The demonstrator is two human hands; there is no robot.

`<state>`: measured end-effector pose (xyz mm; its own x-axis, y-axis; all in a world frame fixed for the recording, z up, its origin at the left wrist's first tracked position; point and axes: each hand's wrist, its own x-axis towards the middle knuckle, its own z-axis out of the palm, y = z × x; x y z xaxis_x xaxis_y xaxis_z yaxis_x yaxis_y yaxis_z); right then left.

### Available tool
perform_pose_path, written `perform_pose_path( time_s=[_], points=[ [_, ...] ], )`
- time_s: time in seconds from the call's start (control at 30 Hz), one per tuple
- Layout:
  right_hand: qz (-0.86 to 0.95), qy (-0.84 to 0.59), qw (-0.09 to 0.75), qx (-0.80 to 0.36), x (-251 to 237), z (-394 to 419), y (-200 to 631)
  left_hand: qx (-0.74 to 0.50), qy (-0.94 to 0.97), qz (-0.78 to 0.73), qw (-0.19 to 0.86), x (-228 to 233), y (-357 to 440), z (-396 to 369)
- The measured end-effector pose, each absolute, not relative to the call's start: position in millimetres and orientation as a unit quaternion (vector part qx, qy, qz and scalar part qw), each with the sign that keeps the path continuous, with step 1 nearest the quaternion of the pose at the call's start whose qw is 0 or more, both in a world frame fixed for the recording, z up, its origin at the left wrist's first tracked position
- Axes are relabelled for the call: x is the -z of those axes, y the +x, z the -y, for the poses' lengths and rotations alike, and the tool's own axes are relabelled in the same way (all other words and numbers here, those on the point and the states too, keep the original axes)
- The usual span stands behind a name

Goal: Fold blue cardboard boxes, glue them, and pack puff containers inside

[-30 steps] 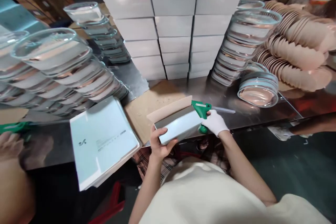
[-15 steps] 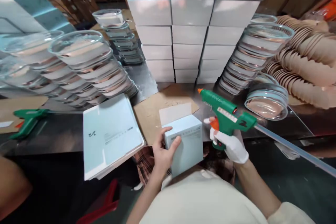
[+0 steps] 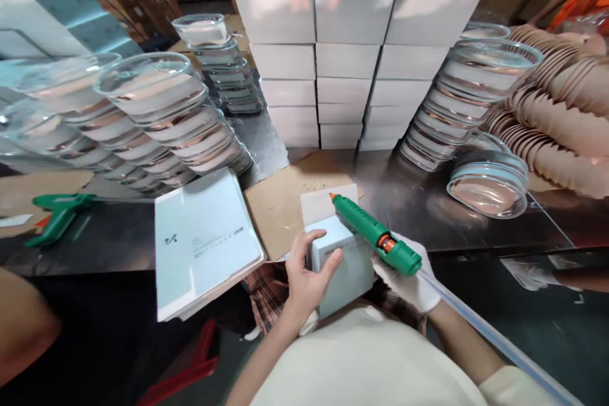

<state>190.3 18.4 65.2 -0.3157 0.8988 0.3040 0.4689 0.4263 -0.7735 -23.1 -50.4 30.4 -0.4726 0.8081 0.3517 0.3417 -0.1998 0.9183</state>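
Box [image 3: 343,266]: pale blue carton, at the near edge of the surface [image 3: 476,228], 6 o'clock from the white box stack [image 3: 352,57]. Light, stiff-walled, probably crushable at the open flap [image 3: 320,204]; best held by opposite side walls. Left hand [image 3: 307,276], bare, wraps the box's left side, thumb on top. Right hand [image 3: 409,279], gloved, is closed around a green glue gun [image 3: 373,235], nozzle over the flap at 12 o'clock of the box. Flat cartons [image 3: 204,244] lie at 9 o'clock; glass dishes [image 3: 157,114] beyond.
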Motion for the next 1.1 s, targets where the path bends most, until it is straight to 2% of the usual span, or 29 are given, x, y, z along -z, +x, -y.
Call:
perform_pose_path(
  time_s=[0.17, 0.3, 0.47, 0.53, 0.63, 0.73, 0.8, 0.87, 0.97, 1.1],
  points=[
    [0.595, -0.568, 0.359, -0.441, -48.4, -42.5, 204.5, -0.637, 0.405, -0.619, 0.219, -19.3, -32.7, 54.9],
    [0.504, -0.581, 0.307, -0.56, -34.0, -77.4, 175.6, -0.656, 0.384, -0.603, 0.242, -17.9, -35.0, 54.8],
    [0.523, -0.617, 0.278, -0.519, -33.9, -108.3, 177.6, -0.684, 0.36, -0.57, 0.279, -16.6, -39.3, 55.8],
    [0.54, -0.626, 0.302, -0.475, -45.8, -108.6, 184.8, -0.684, 0.351, -0.559, 0.31, -14.9, -40.6, 55.9],
    [0.591, -0.522, 0.338, -0.515, -66.2, -100.6, 177.4, -0.678, 0.369, -0.538, 0.34, -13.9, -38.3, 53.1],
    [0.594, -0.382, 0.337, -0.622, -78.2, -94.5, 159.0, -0.683, 0.393, -0.531, 0.311, -14.7, -33.4, 46.8],
    [0.597, -0.341, 0.356, -0.633, -81.2, -93.9, 155.0, -0.704, 0.384, -0.523, 0.291, -14.9, -32.3, 41.9],
    [0.648, -0.267, 0.349, -0.622, -83.2, -94.3, 160.0, -0.734, 0.363, -0.49, 0.299, -14.5, -34.7, 37.4],
    [0.765, -0.145, 0.289, -0.557, -88.0, -93.8, 171.3, -0.75, 0.364, -0.447, 0.325, -14.2, -43.2, 34.1],
    [0.865, -0.115, 0.255, -0.416, -92.6, -92.5, 171.6, -0.691, 0.429, -0.489, 0.316, -17.0, -52.0, 37.4]
  ],
)
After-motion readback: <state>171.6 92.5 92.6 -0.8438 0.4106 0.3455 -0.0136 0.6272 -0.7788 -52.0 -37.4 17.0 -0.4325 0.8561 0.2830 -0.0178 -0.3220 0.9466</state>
